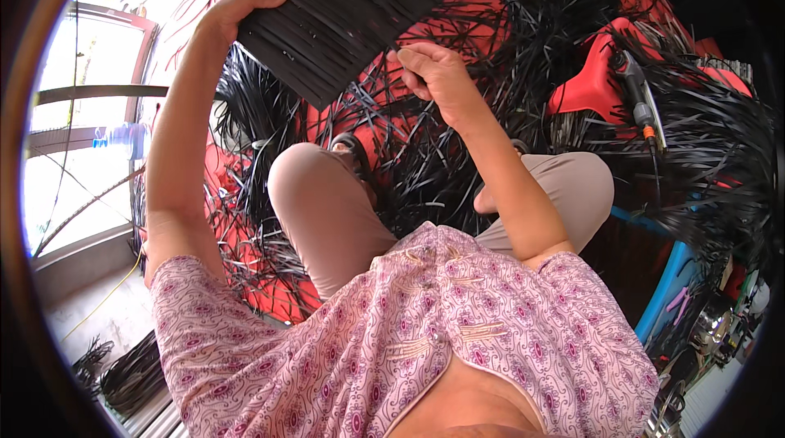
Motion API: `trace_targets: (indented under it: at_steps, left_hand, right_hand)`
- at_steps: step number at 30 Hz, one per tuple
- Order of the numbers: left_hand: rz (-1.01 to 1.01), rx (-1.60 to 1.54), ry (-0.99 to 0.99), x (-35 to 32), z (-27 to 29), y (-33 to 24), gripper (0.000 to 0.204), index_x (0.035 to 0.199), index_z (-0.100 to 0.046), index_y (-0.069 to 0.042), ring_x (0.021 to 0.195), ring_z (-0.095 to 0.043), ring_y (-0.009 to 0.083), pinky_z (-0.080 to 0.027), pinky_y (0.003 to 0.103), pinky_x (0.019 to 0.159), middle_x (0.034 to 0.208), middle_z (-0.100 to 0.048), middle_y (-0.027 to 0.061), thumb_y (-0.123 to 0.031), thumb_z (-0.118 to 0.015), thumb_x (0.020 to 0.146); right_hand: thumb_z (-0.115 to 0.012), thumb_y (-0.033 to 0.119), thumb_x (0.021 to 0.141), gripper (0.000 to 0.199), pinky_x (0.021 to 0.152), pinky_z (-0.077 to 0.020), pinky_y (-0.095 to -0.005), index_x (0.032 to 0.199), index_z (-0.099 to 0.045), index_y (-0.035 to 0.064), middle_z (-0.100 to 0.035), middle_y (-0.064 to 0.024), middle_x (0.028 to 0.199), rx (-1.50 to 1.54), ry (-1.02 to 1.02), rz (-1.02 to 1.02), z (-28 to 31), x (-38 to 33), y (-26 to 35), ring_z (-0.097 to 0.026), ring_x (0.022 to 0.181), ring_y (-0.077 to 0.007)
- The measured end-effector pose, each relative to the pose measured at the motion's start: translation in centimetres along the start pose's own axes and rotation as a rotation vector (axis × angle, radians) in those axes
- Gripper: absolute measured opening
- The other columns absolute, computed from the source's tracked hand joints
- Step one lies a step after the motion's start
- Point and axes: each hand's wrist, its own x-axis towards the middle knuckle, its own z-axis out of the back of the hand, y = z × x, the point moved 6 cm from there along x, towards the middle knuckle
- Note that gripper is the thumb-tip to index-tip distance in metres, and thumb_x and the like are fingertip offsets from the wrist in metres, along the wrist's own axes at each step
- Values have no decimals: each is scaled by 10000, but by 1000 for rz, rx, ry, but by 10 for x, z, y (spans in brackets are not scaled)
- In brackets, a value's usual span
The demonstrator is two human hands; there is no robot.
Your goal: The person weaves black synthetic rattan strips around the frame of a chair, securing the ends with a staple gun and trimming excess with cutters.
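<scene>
A flat black panel (pixel 327 25) of strips laid side by side is tilted up at the top of the view, its upper part cut off by the frame. My left hand (pixel 237 13) grips its left edge, with the thumb lying over the face. At the panel's lower right edge, my right hand (pixel 437 78) has its fingers curled and pinched together. Whatever lies between those fingertips is too small to make out. Loose black strips (pixel 417 156) spread in a tangle beneath both hands and around my feet.
Red sheeting (pixel 274 295) covers the floor under the strips. To the right stands a red plastic stool (pixel 585 86), with a black corded tool (pixel 634 90) beside it. A blue curved rim (pixel 664 287) shows at lower right, a bundle of black strips (pixel 135 377) at lower left.
</scene>
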Motion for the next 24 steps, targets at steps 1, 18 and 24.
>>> trace_targets:
  at_steps: [1,18,24]
  left_hand:
    - [-15,-13,-60,-3,8,19,354,1077,-684,0,827,-706,180,-567,316,810,960,-722,91,-270,-737,855]
    - [-451,539,-788,42,105,89,419,1295,-622,-138,1105,-594,211,-414,299,994,1190,-650,136,-167,-516,891]
    - [-473,55,-630,44,123,95,422,1311,-607,-61,1083,-564,163,-377,265,1005,1215,-638,72,-162,-486,919]
  right_hand:
    - [-635,226,961,229,452,-303,-193,1000,-705,11,-528,51,633,-38,17,20,-5,5,-7,-427,529,-26]
    - [-608,196,977,238,526,-372,-193,1032,-707,-13,-529,56,624,-267,69,256,-71,118,-51,-447,561,-14]
    - [-616,177,949,212,511,-402,-229,969,-715,-9,-562,12,587,-187,48,262,-85,134,-61,-501,541,-45]
